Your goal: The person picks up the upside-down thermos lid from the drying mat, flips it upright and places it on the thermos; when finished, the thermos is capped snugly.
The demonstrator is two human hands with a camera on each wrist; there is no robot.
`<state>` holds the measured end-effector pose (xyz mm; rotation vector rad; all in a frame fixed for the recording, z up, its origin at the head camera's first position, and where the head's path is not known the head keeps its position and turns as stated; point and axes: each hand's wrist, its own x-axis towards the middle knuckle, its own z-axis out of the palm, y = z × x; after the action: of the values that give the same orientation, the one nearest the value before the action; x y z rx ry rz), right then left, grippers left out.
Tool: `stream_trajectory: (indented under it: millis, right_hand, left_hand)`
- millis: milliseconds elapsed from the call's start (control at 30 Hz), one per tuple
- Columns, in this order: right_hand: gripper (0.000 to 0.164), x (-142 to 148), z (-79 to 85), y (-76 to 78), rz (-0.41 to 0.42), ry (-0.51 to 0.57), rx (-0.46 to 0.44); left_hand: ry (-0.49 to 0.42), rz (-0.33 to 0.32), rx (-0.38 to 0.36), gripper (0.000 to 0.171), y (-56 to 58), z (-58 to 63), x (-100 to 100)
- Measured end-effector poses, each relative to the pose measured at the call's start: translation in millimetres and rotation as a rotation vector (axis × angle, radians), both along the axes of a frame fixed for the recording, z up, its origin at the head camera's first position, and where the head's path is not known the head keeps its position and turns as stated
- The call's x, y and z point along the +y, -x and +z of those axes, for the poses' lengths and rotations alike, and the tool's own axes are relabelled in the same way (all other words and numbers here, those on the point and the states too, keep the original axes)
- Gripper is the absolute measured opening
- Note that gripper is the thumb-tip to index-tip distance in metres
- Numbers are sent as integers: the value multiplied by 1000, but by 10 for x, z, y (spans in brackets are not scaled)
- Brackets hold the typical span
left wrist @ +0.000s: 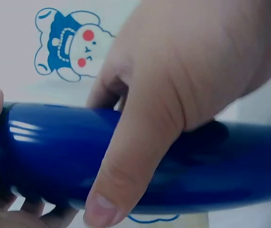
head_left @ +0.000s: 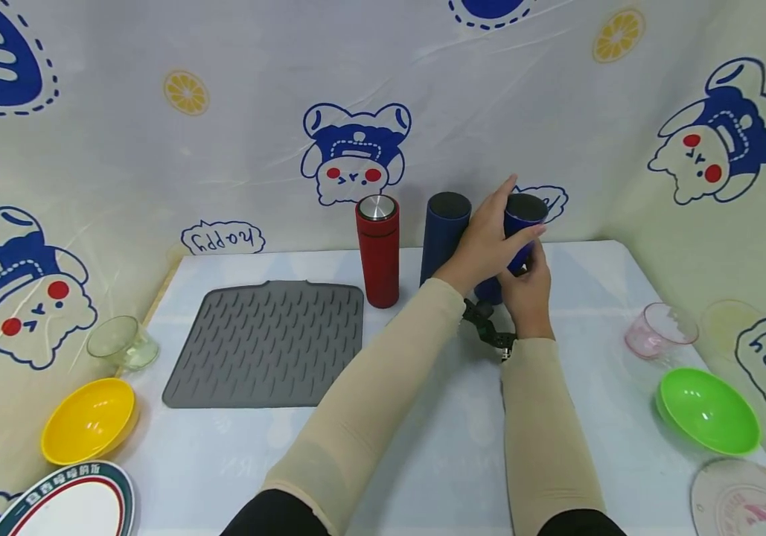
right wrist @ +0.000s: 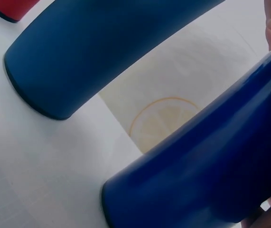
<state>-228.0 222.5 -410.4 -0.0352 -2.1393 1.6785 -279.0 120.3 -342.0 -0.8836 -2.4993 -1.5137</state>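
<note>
Both my hands grip a glossy blue bottle (head_left: pixel 519 257), a thermos-like cylinder with a dark top. My left hand (head_left: pixel 483 242) is round its upper left side. Lower on the right, my right hand (head_left: pixel 531 294) holds it, the thumb across the front. A thumb (left wrist: pixel 121 175) crosses the bottle (left wrist: pixel 54 147) in the left wrist view, with more fingertips near its seam. In the right wrist view, the dark-rimmed base of the blue bottle (right wrist: pixel 173 175) is low; whether it touches the table cannot be told. Left of it stands a darker blue bottle (head_left: pixel 446 231).
A red bottle (head_left: pixel 379 257) stands further left, behind a grey ridged mat (head_left: pixel 269 346). A green glass (head_left: pixel 121 342), yellow bowl (head_left: pixel 88 424) and rimmed plate (head_left: pixel 74 506) line the left edge. A pink glass (head_left: pixel 660 331), green bowl (head_left: pixel 707 413) and pale plate (head_left: pixel 751 499) line the right.
</note>
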Motion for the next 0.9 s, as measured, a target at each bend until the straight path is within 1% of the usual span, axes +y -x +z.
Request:
stream_trajectory:
  millis: [67,133,233,333,400,500,567,667,767,900]
  right_hand:
    - [64,10,-19,4,-3,-8,-9]
    - [64,11,-43,12,-3,-16,-5]
    - [62,-7,-80,24,9,2,13]
    - [63,-47,-106,37,31,33,19]
    - [64,-76,-109,47,47,44,22]
    - [66,-105,-107,67,62,56,22]
    - [68,-119,-100,87,74,65,32]
    - [71,-131,-90,114,80,73,20]
    - [72,-96,-165,192,66,55,10]
    - [70,-39,-326,316,35,18,16]
  left_hand:
    - [-14,16,-21,85,-8,-24,21]
    - [-48,46,-39,85,-23,-59,46]
    - [-123,113,-64,89,-54,-111,71]
    - [-203,180,-54,93,-73,-139,65]
    - [-225,225,-35,91,-80,-145,52]
    - [-216,265,-5,85,-77,-140,31]
    - [-210,274,6,81,-71,-131,17]
    - [-188,272,23,80,-59,-115,-2]
    - [-166,257,37,79,-54,-117,-20]
    - [-161,219,30,77,-39,-149,-42]
